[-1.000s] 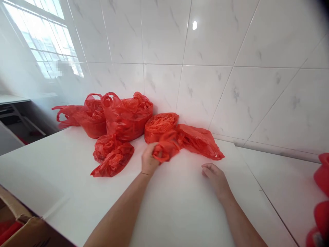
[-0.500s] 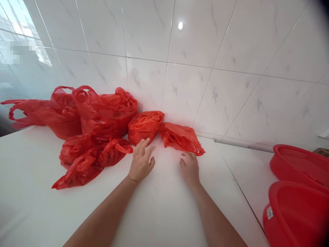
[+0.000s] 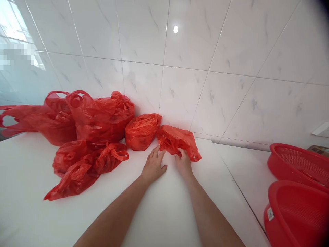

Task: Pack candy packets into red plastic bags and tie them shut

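Observation:
A flattened red plastic bag (image 3: 180, 137) lies near the tiled wall. At its left front corner is my left hand (image 3: 154, 165), fingers spread, fingertips close to or touching the bag. My right hand (image 3: 184, 162) is at the bag's front edge, thumb and fingers bent against the plastic; whether it pinches the bag is too small to tell. Just left of this bag sits a rounder, filled red bag (image 3: 142, 132), which neither hand touches.
Large red bags with handles (image 3: 102, 116) stand at the left against the wall. Knotted red bags (image 3: 84, 168) lie before them. Two red plastic baskets (image 3: 295, 206) are at the right on another white surface. The white table (image 3: 159, 212) extends towards me.
My left hand has moved right, towards the flat bag. My right hand has moved forward and slightly left onto the bag's front edge. The camera view has shifted slightly.

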